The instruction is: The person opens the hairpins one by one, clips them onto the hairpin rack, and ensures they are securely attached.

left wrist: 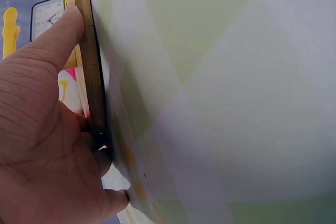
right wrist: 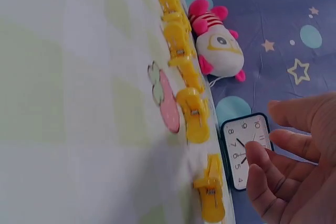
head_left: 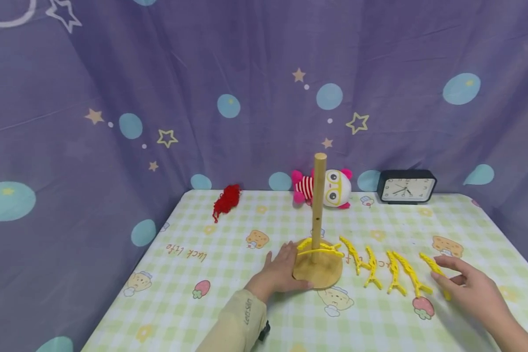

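Observation:
A wooden stand with an upright post on a round base is in front of me. My left hand grips the left side of the base, its thumb on the rim. Around the foot of the post are yellow pieces that look like alligator hair clips. To the right of the stand, several yellow alligator hair clips lie in a row. My right hand, fingers loosely bent, hovers at the rightmost clip. In the right wrist view that clip lies apart from the fingers.
Along the back of the table are a bundle of red yarn, a pink and white plush toy and a black-framed clock. A checked cloth covers the table, and a purple curtain hangs behind.

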{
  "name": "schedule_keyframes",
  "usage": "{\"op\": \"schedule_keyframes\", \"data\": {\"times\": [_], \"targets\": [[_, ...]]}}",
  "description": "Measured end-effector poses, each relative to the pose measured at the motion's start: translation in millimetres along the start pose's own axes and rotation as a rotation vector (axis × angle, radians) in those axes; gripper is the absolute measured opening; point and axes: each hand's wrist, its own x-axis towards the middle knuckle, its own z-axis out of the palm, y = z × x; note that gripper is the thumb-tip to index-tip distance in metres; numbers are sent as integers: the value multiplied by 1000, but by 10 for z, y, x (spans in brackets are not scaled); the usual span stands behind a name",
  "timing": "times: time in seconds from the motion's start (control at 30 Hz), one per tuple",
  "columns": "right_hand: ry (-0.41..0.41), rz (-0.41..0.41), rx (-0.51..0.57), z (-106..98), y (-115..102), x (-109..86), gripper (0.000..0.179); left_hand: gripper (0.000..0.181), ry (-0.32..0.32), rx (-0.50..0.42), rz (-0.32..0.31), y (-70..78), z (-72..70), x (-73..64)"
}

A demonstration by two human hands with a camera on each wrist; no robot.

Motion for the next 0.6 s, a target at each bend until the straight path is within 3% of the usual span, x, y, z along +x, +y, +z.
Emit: {"op": "schedule_keyframes", "data": {"times": [0.27, 0.6], "targets": [[6, 17, -66, -15, 130, -1, 68, 106, -1, -1, -3, 22, -8, -12], [-52, 16, -155, -41, 235, -5, 77, 106, -7, 5, -12, 36, -17, -23]]}}
